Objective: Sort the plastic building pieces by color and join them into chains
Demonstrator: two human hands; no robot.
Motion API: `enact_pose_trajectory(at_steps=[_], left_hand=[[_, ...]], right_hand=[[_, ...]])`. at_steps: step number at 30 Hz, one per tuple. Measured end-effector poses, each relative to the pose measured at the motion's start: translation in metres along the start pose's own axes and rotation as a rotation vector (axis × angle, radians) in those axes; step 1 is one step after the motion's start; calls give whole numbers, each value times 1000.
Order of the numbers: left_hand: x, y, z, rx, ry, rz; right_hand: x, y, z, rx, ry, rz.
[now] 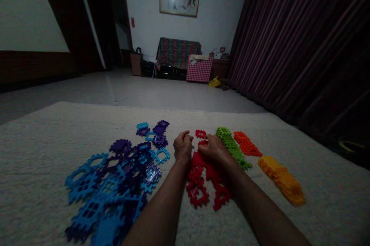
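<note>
Several red toothed building tiles (197, 195) lie loose in front of me on the pale mat. My right hand (215, 148) is closed on a small red building tile (203, 143) at the far end of that group, its thumb and fingers at the tile's edges. Just left of it, my left hand (183, 146) hovers with curved fingers slightly apart and nothing visible in them. Another red tile (200, 133) lies flat beyond the right fingers. My right forearm hides part of the red group.
Blue and purple tiles (115, 184) spread in a loose heap on the left. Rows of green tiles (231, 145), orange tiles (247, 144) and yellow tiles (281, 178) run along the right. The mat (95, 118) ends at a tiled floor (173, 93).
</note>
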State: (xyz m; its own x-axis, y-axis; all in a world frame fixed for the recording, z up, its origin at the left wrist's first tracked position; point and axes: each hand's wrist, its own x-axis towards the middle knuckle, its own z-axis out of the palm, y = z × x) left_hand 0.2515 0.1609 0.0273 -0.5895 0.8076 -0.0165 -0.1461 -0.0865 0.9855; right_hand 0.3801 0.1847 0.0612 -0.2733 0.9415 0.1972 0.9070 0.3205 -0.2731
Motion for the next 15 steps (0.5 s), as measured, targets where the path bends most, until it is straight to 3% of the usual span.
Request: enact_pose_trajectory(at_steps=[5, 11, 15], left_hand=[[2, -2, 1, -23, 19, 0], [4, -7, 2, -11, 27, 8], [4, -7, 2, 1, 21, -2]], right_hand=[[11, -3, -3, -23, -59, 71], [36, -12, -10, 7, 68, 156], [51, -19, -5, 21, 39, 237]])
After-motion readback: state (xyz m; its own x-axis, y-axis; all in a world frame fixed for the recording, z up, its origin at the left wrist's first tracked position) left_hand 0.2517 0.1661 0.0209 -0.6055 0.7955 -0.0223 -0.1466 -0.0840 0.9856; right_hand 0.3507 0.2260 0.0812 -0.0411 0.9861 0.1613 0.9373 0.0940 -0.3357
